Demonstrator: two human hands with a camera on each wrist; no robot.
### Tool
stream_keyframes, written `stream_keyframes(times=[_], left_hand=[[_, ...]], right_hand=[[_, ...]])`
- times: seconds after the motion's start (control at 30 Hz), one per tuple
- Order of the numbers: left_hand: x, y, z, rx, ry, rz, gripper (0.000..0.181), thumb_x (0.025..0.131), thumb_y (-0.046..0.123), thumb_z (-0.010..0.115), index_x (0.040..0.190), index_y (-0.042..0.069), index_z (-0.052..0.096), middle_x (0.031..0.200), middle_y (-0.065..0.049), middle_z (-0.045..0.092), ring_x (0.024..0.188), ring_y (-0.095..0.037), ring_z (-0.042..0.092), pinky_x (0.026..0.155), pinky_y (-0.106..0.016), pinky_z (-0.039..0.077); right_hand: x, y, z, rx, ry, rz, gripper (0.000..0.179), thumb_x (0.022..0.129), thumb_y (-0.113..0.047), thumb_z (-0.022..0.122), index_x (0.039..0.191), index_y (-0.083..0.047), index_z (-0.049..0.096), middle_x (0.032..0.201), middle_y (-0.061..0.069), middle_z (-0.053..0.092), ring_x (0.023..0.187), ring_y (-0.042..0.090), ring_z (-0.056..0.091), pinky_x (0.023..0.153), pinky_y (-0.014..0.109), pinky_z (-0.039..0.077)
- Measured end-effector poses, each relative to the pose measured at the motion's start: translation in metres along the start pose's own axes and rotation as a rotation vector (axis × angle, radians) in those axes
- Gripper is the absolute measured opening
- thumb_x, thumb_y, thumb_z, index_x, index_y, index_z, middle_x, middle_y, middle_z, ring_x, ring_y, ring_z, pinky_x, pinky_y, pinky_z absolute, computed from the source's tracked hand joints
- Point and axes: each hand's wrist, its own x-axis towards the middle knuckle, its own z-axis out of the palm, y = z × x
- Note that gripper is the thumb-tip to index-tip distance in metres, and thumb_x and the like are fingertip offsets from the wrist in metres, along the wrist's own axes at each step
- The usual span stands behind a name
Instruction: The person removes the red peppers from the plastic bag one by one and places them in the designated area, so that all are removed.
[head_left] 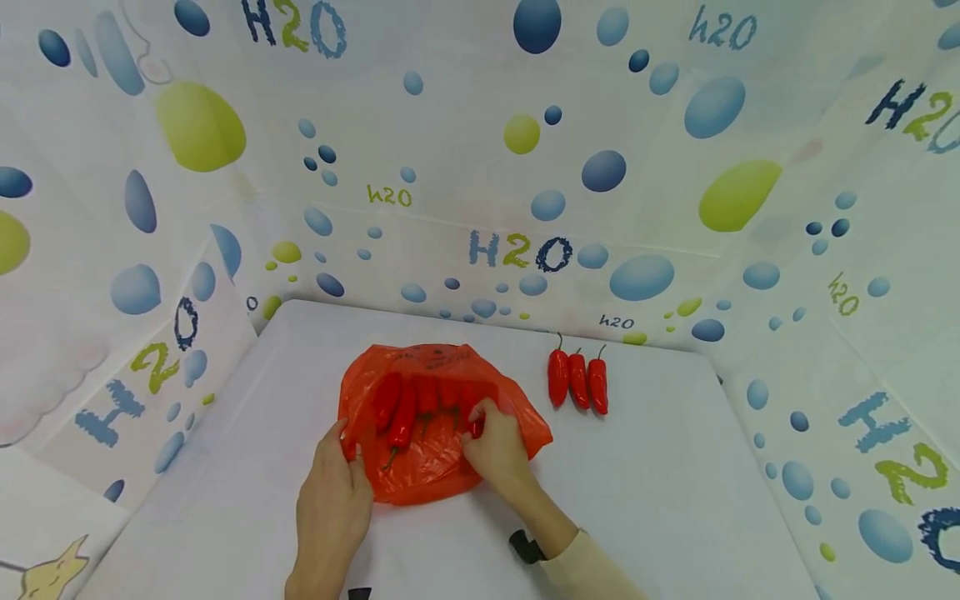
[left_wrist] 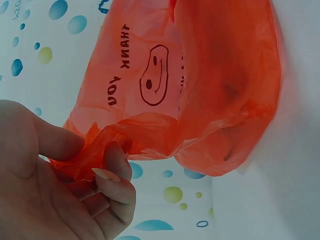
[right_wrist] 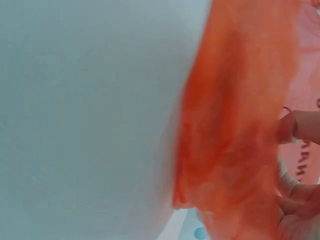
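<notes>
A red plastic bag point(head_left: 431, 487) lies on the table with its mouth spread toward me and several red chili peppers point(head_left: 402, 412) inside. My left hand point(head_left: 332, 500) grips the bag's left edge; in the left wrist view its fingers curl round the bunched plastic point(left_wrist: 100, 145). Within the mouth, at its right side, my right hand point(head_left: 498, 446) pinches a red chili pepper point(head_left: 477, 428), of which only a bit shows. In the right wrist view the bag point(right_wrist: 235, 130) covers part of the right hand point(right_wrist: 302, 200), and that pepper is hidden.
Three red chili peppers point(head_left: 578, 381) lie side by side to the right of the bag, near the back of the white table point(head_left: 660, 483). Sheets printed with blue and green drops point(head_left: 600, 171) rise behind the table and at both sides.
</notes>
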Motion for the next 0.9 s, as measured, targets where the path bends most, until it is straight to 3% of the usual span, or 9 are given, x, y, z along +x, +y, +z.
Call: stream_keyframes(times=[0.33, 0.43, 0.63, 0.9], left_hand=[[0.0, 0.003, 0.001, 0.009, 0.01, 0.022, 0.048, 0.106, 0.007, 0.048, 0.15, -0.007, 0.04, 0.14, -0.029, 0.055, 0.112, -0.05, 0.064, 0.089, -0.066, 0.054], [0.0, 0.004, 0.001, 0.006, 0.006, 0.016, 0.048, 0.106, 0.007, 0.047, 0.151, -0.007, 0.04, 0.14, -0.029, 0.054, 0.113, -0.05, 0.064, 0.089, -0.066, 0.054], [0.002, 0.005, 0.001, -0.004, 0.005, 0.015, 0.047, 0.106, 0.008, 0.047, 0.151, -0.006, 0.04, 0.14, -0.029, 0.055, 0.113, -0.051, 0.064, 0.089, -0.066, 0.054], [0.002, 0.004, 0.001, -0.014, 0.007, 0.022, 0.047, 0.107, 0.008, 0.046, 0.151, -0.005, 0.039, 0.138, -0.028, 0.055, 0.11, -0.049, 0.065, 0.085, -0.065, 0.055]], right_hand=[[-0.018, -0.014, -0.029, 0.059, 0.063, -0.04, 0.02, 0.088, -0.014, 0.079, 0.098, -0.015, 0.062, 0.054, -0.007, 0.051, 0.044, 0.007, 0.046, 0.045, 0.022, 0.045], [-0.023, -0.018, -0.038, 0.102, 0.064, -0.051, 0.018, 0.09, -0.016, 0.079, 0.098, -0.014, 0.064, 0.06, -0.007, 0.059, 0.05, 0.007, 0.054, 0.051, 0.023, 0.052], [-0.03, -0.031, -0.056, 0.21, 0.043, 0.002, 0.019, 0.091, -0.02, 0.081, 0.095, -0.015, 0.064, 0.085, -0.003, 0.073, 0.07, 0.008, 0.069, 0.064, 0.025, 0.06], [-0.041, -0.034, -0.074, 0.333, 0.012, 0.018, 0.025, 0.091, -0.021, 0.082, 0.103, -0.011, 0.062, 0.09, 0.002, 0.076, 0.076, 0.012, 0.074, 0.068, 0.028, 0.062]])
